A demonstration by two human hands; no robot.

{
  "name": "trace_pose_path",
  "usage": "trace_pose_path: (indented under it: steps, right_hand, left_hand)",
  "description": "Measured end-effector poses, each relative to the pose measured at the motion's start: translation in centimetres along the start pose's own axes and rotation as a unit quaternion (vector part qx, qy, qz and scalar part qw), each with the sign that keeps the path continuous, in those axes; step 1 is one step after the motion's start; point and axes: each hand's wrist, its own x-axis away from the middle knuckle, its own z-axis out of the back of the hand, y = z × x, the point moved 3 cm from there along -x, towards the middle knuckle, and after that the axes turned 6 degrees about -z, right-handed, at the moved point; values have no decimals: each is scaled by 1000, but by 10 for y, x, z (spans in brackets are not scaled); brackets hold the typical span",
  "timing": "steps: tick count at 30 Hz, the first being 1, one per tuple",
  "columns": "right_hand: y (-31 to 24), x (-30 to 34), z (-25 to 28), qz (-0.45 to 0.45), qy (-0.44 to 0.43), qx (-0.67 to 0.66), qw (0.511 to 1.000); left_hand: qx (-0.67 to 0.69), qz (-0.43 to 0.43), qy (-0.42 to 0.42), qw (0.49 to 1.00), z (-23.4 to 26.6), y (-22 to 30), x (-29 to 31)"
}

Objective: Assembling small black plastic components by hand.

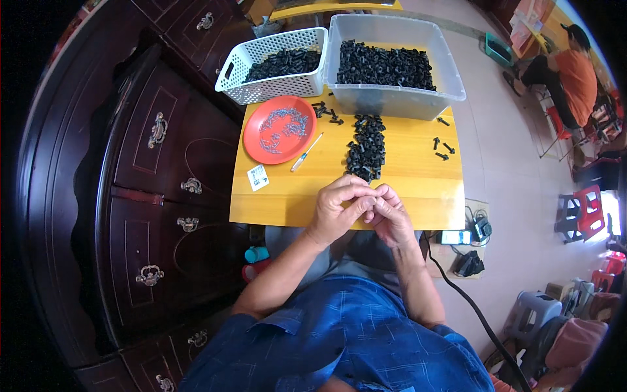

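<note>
Yellow table (434, 199) runs beneath the left hand (343, 206) and the right hand (392, 217), both curled nearly closed with fingertips meeting above its near edge; whether they pinch anything cannot be told. Just beyond, small black parts (367, 149) stretch toward the far edge. Near the left edge lie a white card (258, 178), its dark print too small to read, and a red plate (253, 134) of metal pieces (297, 123).

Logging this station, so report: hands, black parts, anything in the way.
Left hand, right hand pinched together, anything held unclear. Black parts heaped just beyond. Pen, red plate off left, not in the way.
</note>
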Motion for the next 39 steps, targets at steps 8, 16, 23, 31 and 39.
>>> trace_pose_path:
  steps: [8, 16, 23, 31, 39]
  right_hand:
    - [-23, 0, 7, 44, -6, -20, 999]
    - [-26, -4, 41, 62, 24, -30, 997]
    - [-30, -9, 34, 46, 3, -36, 998]
    - [-29, -9, 32, 38, 2, -7, 999]
    - [-26, -10, 29, 42, 24, 54, 997]
  left_hand:
    - [-111, -84, 13, 990, 4, 13, -18]
    - [-264, 63, 1, 962, 55, -78, -61]
    - [-359, 20, -85, 929, 50, -91, -76]
    - [-389, -17, -53, 920, 48, -93, -74]
    - [-112, 120, 47, 985, 53, -67, -35]
